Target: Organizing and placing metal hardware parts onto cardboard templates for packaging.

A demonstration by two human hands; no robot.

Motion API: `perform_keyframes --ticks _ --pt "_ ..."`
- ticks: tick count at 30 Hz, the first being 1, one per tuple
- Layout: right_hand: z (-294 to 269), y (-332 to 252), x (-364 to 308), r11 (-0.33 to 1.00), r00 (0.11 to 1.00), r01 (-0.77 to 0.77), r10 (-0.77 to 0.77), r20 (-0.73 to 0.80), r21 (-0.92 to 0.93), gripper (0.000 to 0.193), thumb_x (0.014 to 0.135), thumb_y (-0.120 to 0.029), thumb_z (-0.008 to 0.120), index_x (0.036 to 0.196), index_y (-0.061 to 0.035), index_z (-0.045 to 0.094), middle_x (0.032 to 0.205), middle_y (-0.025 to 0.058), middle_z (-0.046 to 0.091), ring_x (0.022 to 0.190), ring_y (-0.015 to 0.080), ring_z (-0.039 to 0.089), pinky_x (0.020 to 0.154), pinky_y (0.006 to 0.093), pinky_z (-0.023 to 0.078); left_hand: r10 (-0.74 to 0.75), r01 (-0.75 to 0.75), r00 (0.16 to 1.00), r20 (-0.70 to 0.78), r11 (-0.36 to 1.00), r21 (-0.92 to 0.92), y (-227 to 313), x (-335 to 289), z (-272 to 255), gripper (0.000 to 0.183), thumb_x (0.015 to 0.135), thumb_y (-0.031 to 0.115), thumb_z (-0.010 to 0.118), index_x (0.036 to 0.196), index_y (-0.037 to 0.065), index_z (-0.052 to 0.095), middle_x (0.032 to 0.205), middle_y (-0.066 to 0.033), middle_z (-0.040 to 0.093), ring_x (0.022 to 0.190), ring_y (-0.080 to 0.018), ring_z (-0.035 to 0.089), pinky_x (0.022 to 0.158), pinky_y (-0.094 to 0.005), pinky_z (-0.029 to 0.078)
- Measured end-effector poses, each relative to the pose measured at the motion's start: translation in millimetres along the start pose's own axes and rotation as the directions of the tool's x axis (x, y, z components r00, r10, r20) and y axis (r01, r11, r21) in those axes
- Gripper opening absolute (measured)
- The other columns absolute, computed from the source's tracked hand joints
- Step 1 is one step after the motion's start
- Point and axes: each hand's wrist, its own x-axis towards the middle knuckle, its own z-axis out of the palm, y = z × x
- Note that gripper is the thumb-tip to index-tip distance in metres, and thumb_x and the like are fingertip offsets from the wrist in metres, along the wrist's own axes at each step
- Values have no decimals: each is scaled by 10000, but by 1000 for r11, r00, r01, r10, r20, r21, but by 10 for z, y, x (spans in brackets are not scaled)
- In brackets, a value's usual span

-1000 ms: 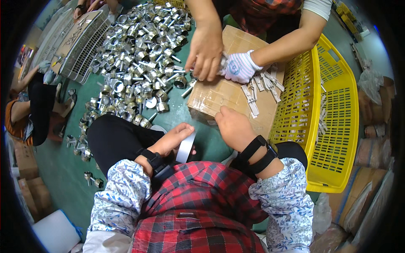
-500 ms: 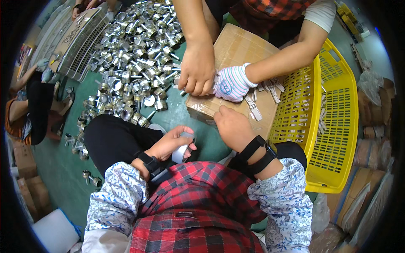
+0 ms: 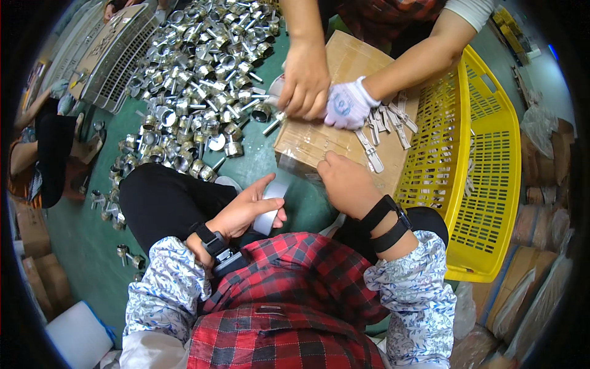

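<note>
A roll of pale grey tape (image 3: 268, 212) is held in my left hand (image 3: 244, 210), low over my lap, with the thumb along the roll. My right hand (image 3: 345, 184) is at the near edge of a cardboard box (image 3: 301, 146), fingers curled in; whatever they pinch is hidden. Across the box, a co-worker's bare hand (image 3: 306, 80) and gloved hand (image 3: 349, 106) are close together at its left side, and the bare one is near a metal cup with a stem (image 3: 275, 123). Several flat light metal handles (image 3: 370, 155) lie on the box beside the glove.
A large pile of shiny metal cups with stems (image 3: 203, 80) covers the green floor at the left. Right of the box stand yellow plastic baskets (image 3: 491, 178) with more handles. A grey crate (image 3: 117, 74), another person's leg (image 3: 55, 154) and wrapped cartons (image 3: 522, 277) are farther out.
The co-worker's hands have shifted slightly up and right, and a metal cup now shows beside the box. My left fingers have loosened around the tape roll; my right hand has moved slightly right.
</note>
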Motion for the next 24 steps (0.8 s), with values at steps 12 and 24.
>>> perform_keyframes --ticks 12,24 --pt "-22 -5 -21 1000 1000 -5 5 -22 10 68 753 -76 525 800 -57 570 818 87 536 812 235 590 675 322 506 13 -8 998 65 997 -73 54 10 -24 556 963 402 391 1374 61 237 827 -168 638 673 -221 645 633 -279 510" --pt "-5 4 9 997 1000 17 -19 20 71 69 763 -61 512 809 -50 562 833 113 529 803 284 587 664 375 499 -54 55 998 -19 997 54 117 308 -107 229 919 187 486 1133 112 453 694 -54 552 526 -158 576 518 -285 523"
